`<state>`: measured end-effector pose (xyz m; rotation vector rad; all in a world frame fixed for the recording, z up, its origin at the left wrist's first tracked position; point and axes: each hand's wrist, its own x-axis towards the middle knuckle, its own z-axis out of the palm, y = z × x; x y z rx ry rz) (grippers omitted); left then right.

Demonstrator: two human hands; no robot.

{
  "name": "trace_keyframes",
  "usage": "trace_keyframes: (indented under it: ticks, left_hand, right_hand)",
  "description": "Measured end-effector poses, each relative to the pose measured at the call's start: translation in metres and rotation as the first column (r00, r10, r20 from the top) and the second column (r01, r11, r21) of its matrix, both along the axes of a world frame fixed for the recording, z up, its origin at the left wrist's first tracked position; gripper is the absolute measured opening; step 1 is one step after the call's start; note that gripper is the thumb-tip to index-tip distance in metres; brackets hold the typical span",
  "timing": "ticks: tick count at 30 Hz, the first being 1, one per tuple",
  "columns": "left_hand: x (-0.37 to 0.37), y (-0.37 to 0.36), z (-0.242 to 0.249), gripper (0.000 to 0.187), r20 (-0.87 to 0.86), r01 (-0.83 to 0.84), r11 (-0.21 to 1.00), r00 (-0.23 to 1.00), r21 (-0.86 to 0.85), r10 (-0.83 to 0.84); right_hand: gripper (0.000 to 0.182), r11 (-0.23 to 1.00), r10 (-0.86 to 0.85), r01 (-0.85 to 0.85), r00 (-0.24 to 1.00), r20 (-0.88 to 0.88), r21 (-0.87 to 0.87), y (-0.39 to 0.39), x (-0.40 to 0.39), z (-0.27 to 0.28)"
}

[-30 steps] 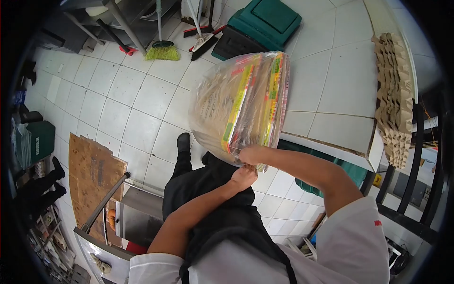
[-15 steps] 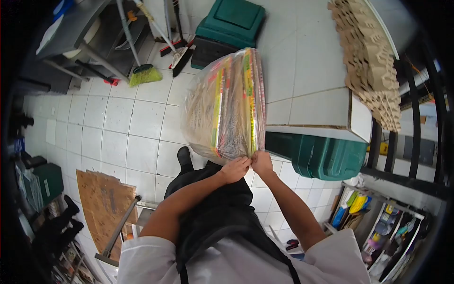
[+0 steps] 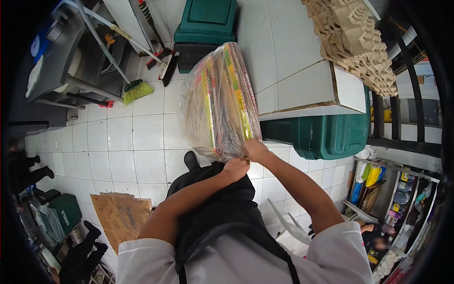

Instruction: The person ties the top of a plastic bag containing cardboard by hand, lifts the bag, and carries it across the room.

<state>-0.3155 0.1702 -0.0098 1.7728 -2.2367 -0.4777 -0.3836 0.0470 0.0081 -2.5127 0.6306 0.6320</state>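
Note:
A clear plastic bag (image 3: 198, 109) stands in front of me, packed with flat cardboard-like pieces that have yellow and red printed edges. My left hand (image 3: 236, 169) is closed on the gathered near edge of the bag. Just above and to its right, my right hand (image 3: 257, 150) is closed on the same edge, fingers pinching the plastic. The fingertips of both hands are partly hidden. The bag's right side lies against or very close to the white tiled counter (image 3: 298, 87).
Green bins stand behind the bag (image 3: 205, 33) and under the counter (image 3: 331, 135). Egg trays (image 3: 354, 42) are stacked on the counter. Brooms (image 3: 138, 91) lean at the back left beside a metal table (image 3: 71, 52). A brown board (image 3: 120, 215) lies left. Other people (image 3: 82, 251) are at the edges.
My right hand has shifted slightly up and away from the left, which stays at the bag's edge. The view has turned a little, bringing a person at the lower right into sight.

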Motion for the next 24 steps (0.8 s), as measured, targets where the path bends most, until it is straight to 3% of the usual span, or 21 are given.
trace_keyframes:
  ticks: [2, 4, 7, 12, 14, 15, 16, 17, 18, 20, 21, 22, 23, 24]
  left_hand:
    - [0.002, -0.001, 0.002, 0.014, -0.040, 0.005, 1.000, 0.999, 0.022, -0.004]
    - [0.001, -0.005, 0.001, 0.014, -0.020, 0.054, 0.998, 0.998, 0.019, -0.053]
    - [-0.005, -0.011, -0.002, 0.016, 0.028, 0.161, 0.985, 0.986, 0.062, -0.163]
    - [0.005, -0.018, 0.008, 0.018, 0.015, 0.284, 0.938, 0.956, 0.197, -0.293]
    - [0.008, -0.016, 0.008, 0.017, -0.140, 0.178, 0.943, 0.980, 0.280, -0.143]
    - [0.007, -0.013, 0.008, 0.017, -0.135, 0.188, 0.940, 0.979, 0.285, -0.155]
    - [0.005, -0.008, 0.004, 0.018, -0.278, 0.117, 0.934, 0.960, 0.338, -0.019]
    - [0.003, -0.004, -0.003, 0.021, -0.403, 0.052, 0.915, 0.907, 0.400, 0.124]
    - [0.001, 0.001, -0.010, 0.021, -0.396, 0.061, 0.912, 0.911, 0.407, 0.116]
    - [-0.001, 0.007, -0.018, 0.033, -0.671, -0.002, 0.946, 0.705, 0.323, 0.231]
    - [-0.001, 0.006, -0.024, 0.042, -0.690, 0.069, 0.899, 0.667, 0.432, 0.280]
    - [0.004, -0.003, -0.016, 0.042, -0.687, 0.078, 0.897, 0.673, 0.435, 0.274]
    - [0.008, -0.014, -0.007, 0.043, -0.620, 0.161, 0.678, 0.592, 0.717, 0.515]
    - [0.011, -0.020, 0.001, 0.043, -0.457, 0.266, 0.372, 0.528, 0.889, 0.715]
  right_hand:
    - [0.020, 0.974, -0.222, 0.225, 0.960, -0.172, -0.004, 0.009, -0.003, 0.014]
    - [0.018, 0.957, -0.289, 0.288, 0.951, -0.113, -0.027, 0.017, -0.015, 0.023]
    - [0.011, 0.857, -0.509, 0.515, 0.847, 0.155, 0.000, 0.028, -0.037, 0.018]
    - [0.010, 0.718, -0.688, 0.686, 0.674, 0.270, 0.118, 0.048, -0.049, 0.005]
    - [0.011, 0.660, -0.743, 0.737, 0.612, 0.272, 0.145, 0.059, -0.053, -0.004]
    - [0.010, 0.558, -0.821, 0.796, 0.489, 0.294, 0.236, 0.067, -0.054, -0.010]
    - [0.010, 0.447, -0.884, 0.832, 0.356, 0.301, 0.328, 0.073, -0.055, -0.014]
    - [0.010, 0.480, -0.858, 0.834, 0.381, 0.343, 0.273, 0.076, -0.054, -0.009]
    - [0.010, 0.468, -0.865, 0.838, 0.369, 0.340, 0.281, 0.078, -0.052, -0.008]
    - [0.010, 0.433, -0.875, 0.856, 0.325, 0.358, 0.282, 0.081, -0.048, -0.005]
    - [0.009, 0.435, -0.871, 0.853, 0.320, 0.372, 0.287, 0.081, -0.048, -0.002]
    - [0.009, 0.424, -0.876, 0.857, 0.308, 0.370, 0.291, 0.079, -0.048, -0.004]
    - [0.008, 0.460, -0.860, 0.846, 0.348, 0.372, 0.271, 0.076, -0.049, -0.007]
    - [0.008, 0.496, -0.842, 0.831, 0.390, 0.373, 0.252, 0.073, -0.051, -0.010]
